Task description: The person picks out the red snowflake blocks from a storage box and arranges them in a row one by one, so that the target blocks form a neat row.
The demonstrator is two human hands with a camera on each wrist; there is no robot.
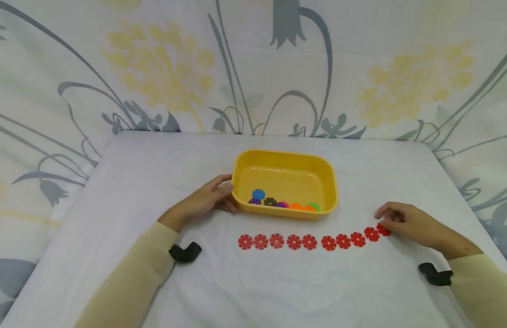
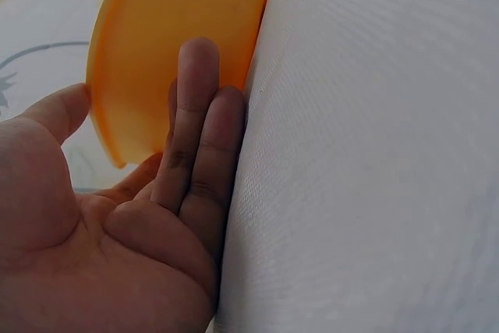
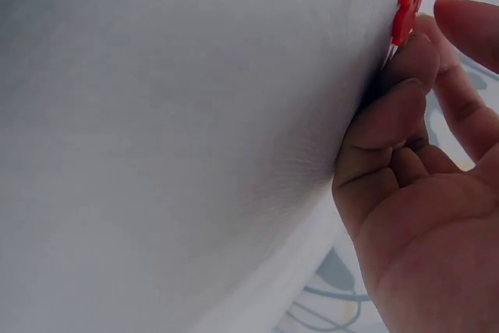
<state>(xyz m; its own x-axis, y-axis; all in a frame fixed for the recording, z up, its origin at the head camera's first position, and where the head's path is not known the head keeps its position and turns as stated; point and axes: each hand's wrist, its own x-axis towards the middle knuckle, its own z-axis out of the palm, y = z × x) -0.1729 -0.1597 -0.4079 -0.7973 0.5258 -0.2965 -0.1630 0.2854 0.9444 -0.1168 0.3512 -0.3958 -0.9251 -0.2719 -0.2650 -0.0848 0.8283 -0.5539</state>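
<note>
Our grip: left hand (image 1: 204, 201) steadies the yellow tub (image 1: 284, 183), fingers straight; right hand (image 1: 405, 222) touches the end red disc (image 1: 383, 229), fingers curled.
Tub: we see mixed coloured discs (image 1: 283, 202).

White-clothed table (image 1: 114, 182) bears yellow tray (image 1: 327, 182), red discs (image 1: 309, 242).

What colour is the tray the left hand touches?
Yellow tray, clearest in the head view; left hand rests against it.

Head view looks down across the table (image 1: 155, 182); wrist views sit close, sharing its cloth
</note>
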